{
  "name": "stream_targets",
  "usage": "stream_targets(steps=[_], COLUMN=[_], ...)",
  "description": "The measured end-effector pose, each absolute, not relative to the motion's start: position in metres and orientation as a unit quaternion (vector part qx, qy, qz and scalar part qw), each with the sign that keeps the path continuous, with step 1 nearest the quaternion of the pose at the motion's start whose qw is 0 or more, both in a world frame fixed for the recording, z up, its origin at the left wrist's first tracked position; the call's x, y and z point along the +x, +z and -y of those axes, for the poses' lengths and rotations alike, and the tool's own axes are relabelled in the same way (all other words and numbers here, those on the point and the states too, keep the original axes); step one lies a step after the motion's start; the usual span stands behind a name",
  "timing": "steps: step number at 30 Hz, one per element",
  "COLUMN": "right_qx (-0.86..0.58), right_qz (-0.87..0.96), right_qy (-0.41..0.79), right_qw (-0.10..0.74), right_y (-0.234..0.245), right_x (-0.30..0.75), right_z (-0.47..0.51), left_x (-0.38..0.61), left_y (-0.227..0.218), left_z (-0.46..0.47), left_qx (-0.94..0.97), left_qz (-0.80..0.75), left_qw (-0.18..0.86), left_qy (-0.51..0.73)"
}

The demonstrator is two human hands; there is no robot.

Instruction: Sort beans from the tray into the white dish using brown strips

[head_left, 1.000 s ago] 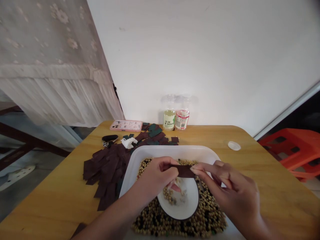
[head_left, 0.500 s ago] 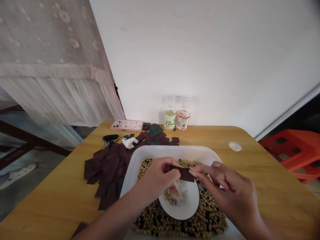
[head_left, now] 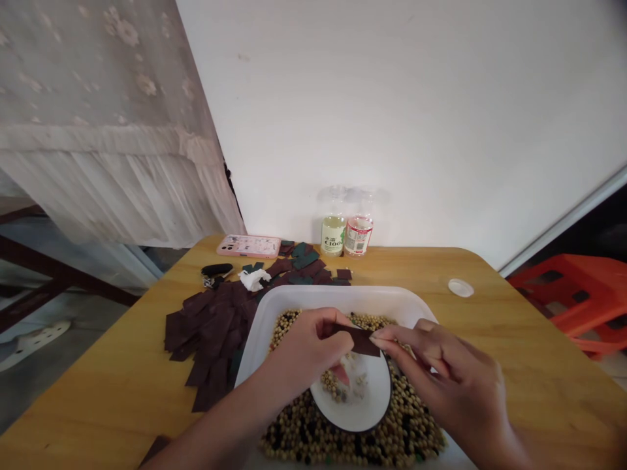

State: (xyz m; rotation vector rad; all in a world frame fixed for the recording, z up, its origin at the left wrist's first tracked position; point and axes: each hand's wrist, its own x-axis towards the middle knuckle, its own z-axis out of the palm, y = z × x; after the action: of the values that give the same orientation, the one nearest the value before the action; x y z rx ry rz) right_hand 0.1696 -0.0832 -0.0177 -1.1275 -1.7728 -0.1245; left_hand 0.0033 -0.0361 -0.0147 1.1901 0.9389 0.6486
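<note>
My left hand (head_left: 318, 343) is closed on a thin dark brown rectangular piece (head_left: 363, 342), gripping its left end between thumb and fingers. My right hand (head_left: 441, 362), thumb and forefinger pinched, meets the right end of the same piece; whether a bead sits in that pinch is hidden. Both hands are over a white bowl (head_left: 355, 414) with a dark rim, which holds some pale beads (head_left: 333, 386). The bowl rests in a white tray (head_left: 337, 292) among many tan and black beads (head_left: 304, 427).
Left of the tray spreads a heap of dark brown and green pieces (head_left: 215, 333). Farther back lie a pink-cased phone (head_left: 249, 246), keys (head_left: 215, 271) and crumpled white tissue (head_left: 254, 279). Two bottles (head_left: 345, 234) stand by the wall; a clear lid (head_left: 461, 287) lies right. An orange stool (head_left: 573, 294) stands beyond.
Almost nothing differs. My right fingertips have shifted very slightly along the brown piece, while my left hand keeps its place.
</note>
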Motion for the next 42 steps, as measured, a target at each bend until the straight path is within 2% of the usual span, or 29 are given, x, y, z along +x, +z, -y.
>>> stream_targets(steps=[4, 13, 20, 31, 42], right_qx=[-0.473, -0.459, -0.504, -0.469, -0.468], right_qz=[0.719, 0.686, 0.676, 0.685, 0.722], right_qy=[-0.066, -0.018, -0.041, 0.006, -0.079], right_qw=[0.505, 0.564, 0.536, 0.558, 0.504], right_y=[-0.016, -0.018, -0.021, -0.018, -0.016], right_x=[0.169, 0.171, 0.174, 0.172, 0.171], right_z=[0.083, 0.083, 0.082, 0.081, 0.083], left_x=[0.003, 0.003, 0.002, 0.003, 0.003], left_y=[-0.016, -0.002, 0.003, -0.001, -0.001], left_z=[0.037, 0.037, 0.039, 0.042, 0.041], left_qx=[0.536, 0.478, 0.46, 0.491, 0.486], left_qz=[-0.423, -0.425, -0.413, -0.385, -0.381], left_qw=[0.678, 0.716, 0.743, 0.751, 0.754], left_qy=[0.272, 0.277, 0.257, 0.217, 0.223])
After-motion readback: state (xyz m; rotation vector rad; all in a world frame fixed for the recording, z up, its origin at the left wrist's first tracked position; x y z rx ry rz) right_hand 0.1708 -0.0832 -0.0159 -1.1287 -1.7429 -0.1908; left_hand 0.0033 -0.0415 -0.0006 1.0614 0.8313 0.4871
